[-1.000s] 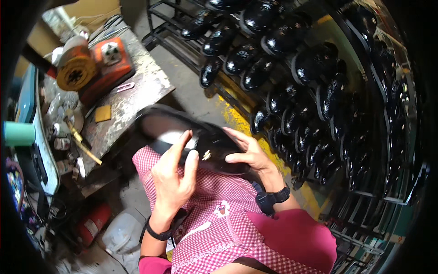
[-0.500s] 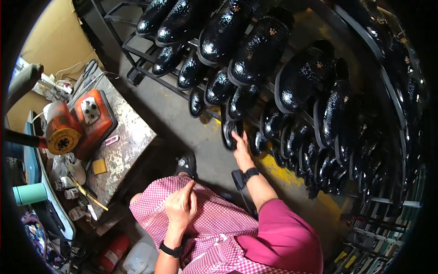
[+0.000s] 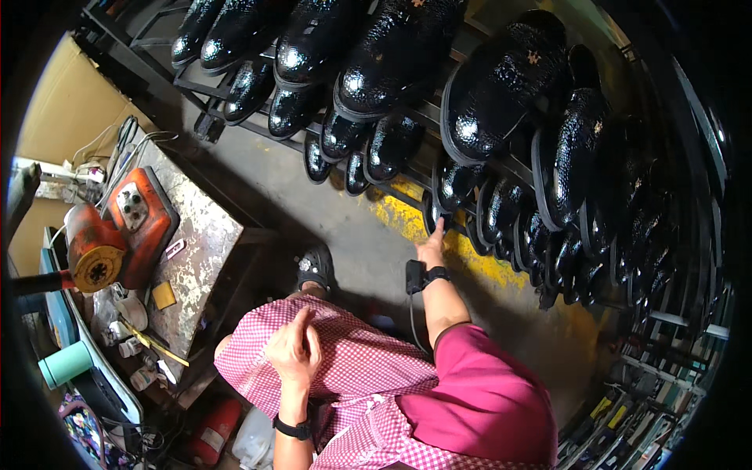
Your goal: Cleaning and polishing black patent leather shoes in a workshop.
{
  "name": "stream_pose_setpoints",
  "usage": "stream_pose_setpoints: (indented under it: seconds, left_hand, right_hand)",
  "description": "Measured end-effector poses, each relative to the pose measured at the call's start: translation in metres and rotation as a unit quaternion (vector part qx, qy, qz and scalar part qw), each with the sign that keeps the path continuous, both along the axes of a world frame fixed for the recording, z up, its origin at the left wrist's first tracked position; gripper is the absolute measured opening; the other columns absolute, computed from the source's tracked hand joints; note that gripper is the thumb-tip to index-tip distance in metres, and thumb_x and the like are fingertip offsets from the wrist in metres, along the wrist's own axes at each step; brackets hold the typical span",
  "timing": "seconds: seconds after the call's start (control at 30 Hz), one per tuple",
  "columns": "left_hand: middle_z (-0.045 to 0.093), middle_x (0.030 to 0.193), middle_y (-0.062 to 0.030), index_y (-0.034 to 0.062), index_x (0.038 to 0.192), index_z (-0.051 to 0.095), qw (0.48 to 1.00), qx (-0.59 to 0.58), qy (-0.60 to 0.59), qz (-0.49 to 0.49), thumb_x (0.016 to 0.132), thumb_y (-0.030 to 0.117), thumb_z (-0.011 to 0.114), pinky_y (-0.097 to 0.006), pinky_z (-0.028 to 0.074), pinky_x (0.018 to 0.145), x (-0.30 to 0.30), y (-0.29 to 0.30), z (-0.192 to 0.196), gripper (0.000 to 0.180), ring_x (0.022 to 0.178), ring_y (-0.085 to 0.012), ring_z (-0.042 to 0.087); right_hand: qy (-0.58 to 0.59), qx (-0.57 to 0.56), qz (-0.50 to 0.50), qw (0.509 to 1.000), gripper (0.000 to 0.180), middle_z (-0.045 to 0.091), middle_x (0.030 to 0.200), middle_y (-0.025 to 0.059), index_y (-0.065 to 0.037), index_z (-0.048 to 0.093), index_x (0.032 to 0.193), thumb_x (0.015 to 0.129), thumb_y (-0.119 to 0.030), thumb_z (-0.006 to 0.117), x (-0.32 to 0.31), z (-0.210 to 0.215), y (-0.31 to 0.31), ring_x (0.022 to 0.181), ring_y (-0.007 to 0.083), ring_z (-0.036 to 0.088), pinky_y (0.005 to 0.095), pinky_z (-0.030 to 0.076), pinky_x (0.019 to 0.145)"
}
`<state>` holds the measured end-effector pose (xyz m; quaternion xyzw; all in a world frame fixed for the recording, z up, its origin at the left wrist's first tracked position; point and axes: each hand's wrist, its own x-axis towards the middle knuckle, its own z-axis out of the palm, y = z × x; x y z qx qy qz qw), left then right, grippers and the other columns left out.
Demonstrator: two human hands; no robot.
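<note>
My right hand (image 3: 430, 249) reaches forward to a glossy black shoe (image 3: 428, 210) on the bottom row of a metal rack (image 3: 266, 129). A thumb or finger lies against the shoe, and the hand's grip is partly hidden. To its left, another black shoe (image 3: 356, 174) rests on the same low row. My left hand (image 3: 294, 352) hovers over the pink checked apron (image 3: 352, 337), fingers curled in with the index finger partly raised. Nothing shows in it.
Larger black shoes (image 3: 501, 94) fill the rack's upper rows. On the left, a worn table (image 3: 205, 227) carries an orange machine (image 3: 98, 251), a yellow block (image 3: 164, 295) and small jars. A green cup (image 3: 66, 365) stands nearby. Metal racking (image 3: 650, 392) is at the lower right.
My right hand has left the shoe it held, which now appears on the low row, and moved right to another shoe. The view has shifted; my left hand stays over the apron.
</note>
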<state>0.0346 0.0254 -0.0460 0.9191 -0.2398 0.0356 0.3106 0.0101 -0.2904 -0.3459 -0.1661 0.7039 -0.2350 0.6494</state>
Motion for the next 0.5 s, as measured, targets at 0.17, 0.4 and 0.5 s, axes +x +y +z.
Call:
stream_pose_setpoints:
  seconds: [0.17, 0.4, 0.5]
  left_hand:
    - [0.061, 0.068, -0.0094, 0.0047, 0.096, 0.062, 1.000, -0.022, -0.010, -0.001, 0.068, 0.001, 0.060, -0.030, 0.047, 0.055, -0.002, -0.003, -0.001, 0.028, 0.055, -0.0222, 0.057]
    - [0.059, 0.066, -0.0084, 0.0049, 0.095, 0.061, 1.000, -0.013, -0.016, 0.017, 0.071, 0.008, 0.062, -0.032, 0.046, 0.054, -0.008, 0.004, 0.001, 0.024, 0.057, -0.0216, 0.057]
    - [0.058, 0.064, -0.0071, 0.0053, 0.094, 0.061, 0.999, -0.029, -0.037, 0.018, 0.071, 0.010, 0.062, -0.032, 0.046, 0.054, -0.011, 0.010, -0.003, 0.023, 0.056, -0.0208, 0.056]
  right_hand:
    - [-0.125, 0.064, 0.099, 0.985, 0.043, 0.056, 0.081, 0.0012, -0.013, 0.058, 0.089, 0.062, -0.040, 0.078, -0.037, -0.008, -0.052, 0.070, 0.0199, 0.052, 0.0277, 0.044, 0.048]
    - [-0.196, 0.017, 0.080, 0.977, 0.025, 0.063, 0.073, -0.0004, -0.012, 0.061, 0.084, 0.070, -0.030, 0.072, -0.097, 0.044, -0.047, 0.052, 0.0124, 0.052, 0.0236, 0.040, 0.042]
    - [-0.106, 0.041, 0.239, 0.964, 0.028, 0.059, 0.076, -0.0001, -0.014, 0.060, 0.085, 0.069, -0.034, 0.072, -0.153, 0.078, -0.043, 0.059, 0.0133, 0.052, 0.0241, 0.034, 0.040]
